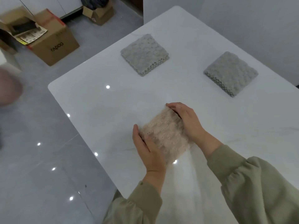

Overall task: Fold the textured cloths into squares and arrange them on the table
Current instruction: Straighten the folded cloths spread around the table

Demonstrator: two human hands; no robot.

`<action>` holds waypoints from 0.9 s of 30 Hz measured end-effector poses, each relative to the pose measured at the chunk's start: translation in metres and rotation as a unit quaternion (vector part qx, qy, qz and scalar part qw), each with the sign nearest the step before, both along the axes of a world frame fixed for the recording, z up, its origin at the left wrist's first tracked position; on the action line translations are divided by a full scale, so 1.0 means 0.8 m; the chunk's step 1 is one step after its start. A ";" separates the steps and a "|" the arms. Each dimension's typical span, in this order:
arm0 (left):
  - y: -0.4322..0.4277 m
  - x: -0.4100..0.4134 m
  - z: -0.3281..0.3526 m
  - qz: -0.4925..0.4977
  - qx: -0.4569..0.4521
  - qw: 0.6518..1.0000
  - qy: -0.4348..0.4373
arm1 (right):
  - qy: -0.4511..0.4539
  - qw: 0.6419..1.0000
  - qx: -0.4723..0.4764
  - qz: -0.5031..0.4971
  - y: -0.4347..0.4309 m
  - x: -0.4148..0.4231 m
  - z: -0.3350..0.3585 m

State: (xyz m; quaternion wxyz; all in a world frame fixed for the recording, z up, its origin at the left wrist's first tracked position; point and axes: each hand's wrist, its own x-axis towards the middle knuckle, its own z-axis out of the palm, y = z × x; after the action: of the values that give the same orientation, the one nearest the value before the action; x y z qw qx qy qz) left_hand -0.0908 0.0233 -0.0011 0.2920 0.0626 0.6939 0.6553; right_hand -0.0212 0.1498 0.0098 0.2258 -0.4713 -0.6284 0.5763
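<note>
1. Beige knitted cloth with a bumpy, bobbled texture: folded to a rough square and turned corner-on like a diamond. It is over the near middle of the white glossy table. Slightly blurred, so I cannot tell whether it lies flat on the top or sits just above it.
2. Left hand: at the cloth's 8 o'clock edge. The fingers are curled along that side and the thumb lies over the top face, gripping the fold.
3. Right hand: at the cloth's 2 o'clock edge. The fingers are bent down over the far side and hold the layers together. The fingertips reach the 12 o'clock corner.
4. Both arms wear loose olive-green sleeves gathered at the cuff.
5. First grey bobble-textured cloth: folded square with stacked layers showing along its near edges. It rests on the table at 12 o'clock from the beige one, well apart.
6. Second grey bobble-textured cloth: same fold and same diamond set. It lies between 1 and 2 o'clock from the beige one, near the table's right edge.
7. Off the table at 10 o'clock, a brown cardboard box with dark lettering stands on the grey tiled floor.
8. A smaller open cardboard box stands at 11 o'clock, by the wall.
</note>
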 end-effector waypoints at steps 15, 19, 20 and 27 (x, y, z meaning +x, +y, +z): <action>-0.009 0.021 0.002 -0.019 -0.009 0.999 0.034 | -0.037 0.999 0.023 0.025 -0.026 0.011 0.008; -0.011 0.011 0.007 -0.041 -0.024 0.998 0.029 | -0.059 0.997 0.044 0.021 -0.024 0.015 0.016; -0.013 0.007 0.008 -0.061 -0.027 0.997 0.036 | -0.070 0.996 0.052 0.015 -0.021 0.019 0.019; -0.001 -0.045 0.029 -0.336 -0.125 0.865 0.352 | -0.169 0.979 0.109 -0.022 -0.029 0.031 0.043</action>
State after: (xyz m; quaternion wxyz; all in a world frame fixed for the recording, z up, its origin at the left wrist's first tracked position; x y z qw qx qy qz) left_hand -0.1270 0.0225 0.0222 0.2362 0.4809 0.7637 0.3601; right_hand 0.0036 0.1262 0.0440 0.1789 -0.5480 -0.7058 0.4118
